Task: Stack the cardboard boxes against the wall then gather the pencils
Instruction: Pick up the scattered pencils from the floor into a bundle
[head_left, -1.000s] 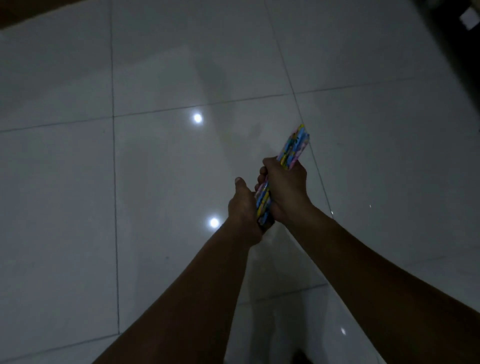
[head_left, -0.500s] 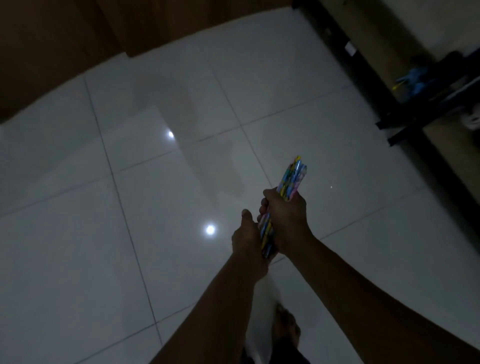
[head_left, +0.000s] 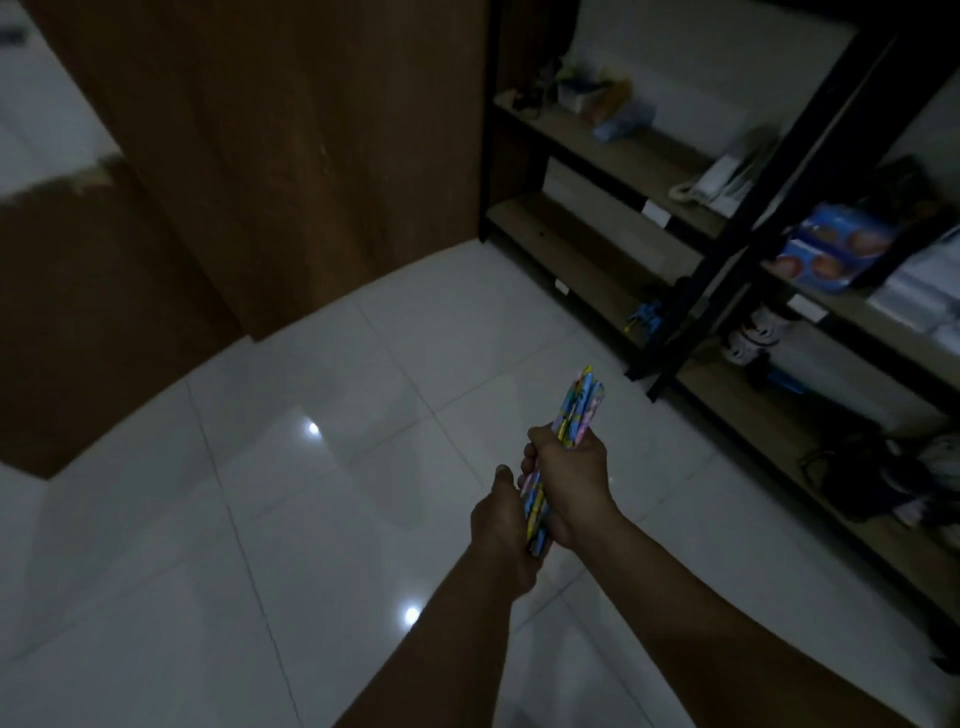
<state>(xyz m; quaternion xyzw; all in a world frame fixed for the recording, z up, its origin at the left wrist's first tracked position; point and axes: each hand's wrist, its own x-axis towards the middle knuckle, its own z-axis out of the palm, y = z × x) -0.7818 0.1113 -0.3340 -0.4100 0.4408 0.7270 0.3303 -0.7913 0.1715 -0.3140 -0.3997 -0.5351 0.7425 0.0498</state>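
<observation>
Pencils (head_left: 571, 426), too tightly bundled in dim light to count, sit low centre of the frame in your two hands: right hand (head_left: 574, 486) fisted around the middle, left hand (head_left: 503, 525) closed on the hidden lower ends, above the tiled floor (head_left: 311, 519).

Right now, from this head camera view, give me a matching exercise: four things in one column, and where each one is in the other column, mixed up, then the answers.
Things:
1. bundle of pencils
2. left hand
3. shelf rack
4. blue packet

Places:
A. standing along the right of the room
B. lying on a middle shelf, far right
C. gripped in both hands, tips pointing up and away
D. wrapped round the lower end of the bundle

Pairs: 1-C, 2-D, 3-A, 4-B. The right hand grips the bundle higher up.
</observation>
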